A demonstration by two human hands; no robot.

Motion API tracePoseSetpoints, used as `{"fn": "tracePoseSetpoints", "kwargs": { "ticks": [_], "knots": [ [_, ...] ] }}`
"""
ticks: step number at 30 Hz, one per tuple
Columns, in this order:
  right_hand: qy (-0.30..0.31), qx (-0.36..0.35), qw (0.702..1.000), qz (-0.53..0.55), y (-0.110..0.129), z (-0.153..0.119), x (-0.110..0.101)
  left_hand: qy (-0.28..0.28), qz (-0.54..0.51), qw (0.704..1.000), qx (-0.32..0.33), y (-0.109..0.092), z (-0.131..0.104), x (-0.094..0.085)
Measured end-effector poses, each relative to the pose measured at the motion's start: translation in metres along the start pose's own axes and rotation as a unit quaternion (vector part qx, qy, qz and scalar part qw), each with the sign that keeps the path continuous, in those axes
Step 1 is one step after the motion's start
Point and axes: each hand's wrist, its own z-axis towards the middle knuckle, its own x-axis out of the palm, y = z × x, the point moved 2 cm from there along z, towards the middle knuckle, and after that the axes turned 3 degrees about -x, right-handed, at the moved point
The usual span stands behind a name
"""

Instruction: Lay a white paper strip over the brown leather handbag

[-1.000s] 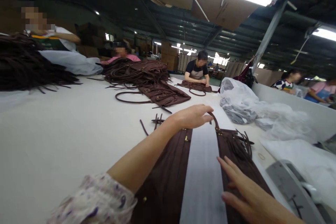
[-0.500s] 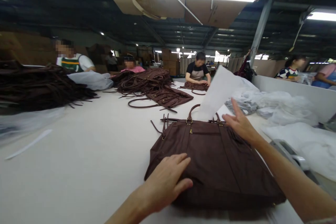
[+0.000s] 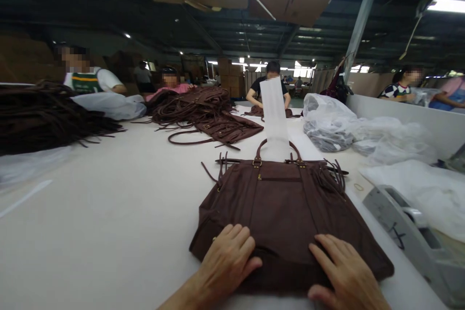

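A dark brown handbag (image 3: 279, 208) lies on the white table (image 3: 109, 203), its two handles pointing away from me. On its lower left part rests my left hand (image 3: 230, 259), fingers bent a little and the thumb apart. My right hand (image 3: 343, 269) lies on the lower right part, fingers stretched out and thumb spread. Neither hand grips anything visible. A white paper strip (image 3: 275, 111) stands up by the handles, its lower end behind the bag's top edge. Thin tassels hang at both upper corners of the bag.
Brown bags are piled at the far left (image 3: 47, 118) and back centre (image 3: 196, 106). Clear plastic bags (image 3: 327, 121) lie on the right, beside a grey dispenser (image 3: 410, 232). A rubber band (image 3: 358, 187) lies near the bag. Several people work around the table.
My right hand has come down from beside the handles onto the bag's lower right. The white strip has tilted upright and shifted left. My left hand stays on the bag.
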Motion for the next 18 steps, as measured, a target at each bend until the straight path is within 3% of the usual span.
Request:
{"fn": "tracePoseSetpoints", "kwargs": {
  "ticks": [4,7,11,14,18],
  "knots": [
    [-0.018,-0.045,0.998,0.025,-0.004,0.000,0.003,-0.065,-0.014,0.998,-0.009,0.009,0.013,-0.006],
    [0.034,0.006,0.998,0.061,-0.014,0.004,0.003,-0.062,-0.039,0.996,-0.041,0.016,0.023,-0.015],
    [0.160,0.093,0.969,0.164,-0.038,0.030,0.004,-0.023,-0.052,0.995,-0.081,0.028,0.038,-0.028],
    [0.214,0.121,0.937,0.246,-0.063,0.060,0.007,0.026,-0.037,0.992,-0.118,0.044,0.053,-0.037],
    [0.283,0.135,0.877,0.364,-0.088,0.091,0.034,0.095,-0.035,0.984,-0.149,0.069,0.069,-0.029]
  ]
}}
